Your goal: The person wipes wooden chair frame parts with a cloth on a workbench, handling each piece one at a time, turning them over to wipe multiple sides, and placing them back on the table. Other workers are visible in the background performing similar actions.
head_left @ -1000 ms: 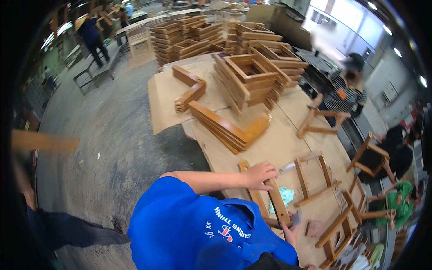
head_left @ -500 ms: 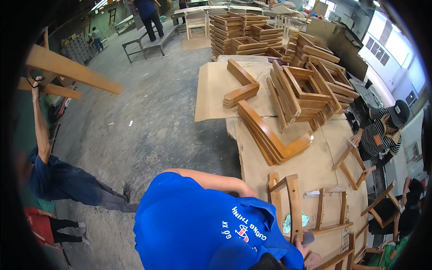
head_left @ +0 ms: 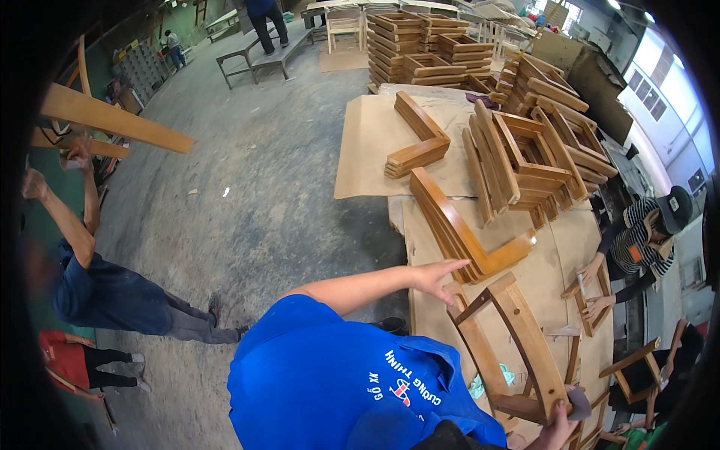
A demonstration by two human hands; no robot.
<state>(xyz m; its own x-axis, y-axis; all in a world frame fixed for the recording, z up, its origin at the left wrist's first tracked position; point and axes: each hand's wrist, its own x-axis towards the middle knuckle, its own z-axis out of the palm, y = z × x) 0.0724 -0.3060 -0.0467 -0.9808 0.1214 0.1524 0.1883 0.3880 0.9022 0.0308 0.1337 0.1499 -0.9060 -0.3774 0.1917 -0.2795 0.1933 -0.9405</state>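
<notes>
Reaching out from a blue shirt sleeve, the left hand (head_left: 437, 277) lies open, fingers stretched flat and pointing toward the stack of L-shaped wooden parts (head_left: 459, 225); its fingertips sit at the top corner of the wooden chair frame (head_left: 517, 352), though whether they press on it cannot be told. The right hand (head_left: 559, 424) shows only partly at the lower edge, closed around the frame's bottom rail, with a grey sanding pad (head_left: 579, 401) just beside its fingers.

The chair frame is varnished brown wood — two broad, slightly curved side rails joined by thinner crosspieces — and it lies tilted across the cardboard-covered worktable (head_left: 555, 262). A bit of teal cloth (head_left: 487, 382) peeks out under the frame. Beyond the frame, the L-shaped parts lie nested on edge, glossy and smooth. Farther from the frame stand stacked square wooden frames (head_left: 536, 161) and another pair of angled pieces (head_left: 416, 142) on a flat sheet of cardboard (head_left: 367, 142).

To the frame's right, a person in a striped shirt (head_left: 634, 240) bends over a smaller wooden frame (head_left: 592, 296) — hands on it. Left of the worktable the grey concrete floor (head_left: 247, 180) spreads wide, with a person in dark blue (head_left: 97, 289) lifting a long plank (head_left: 112, 120) well apart from the frame.
</notes>
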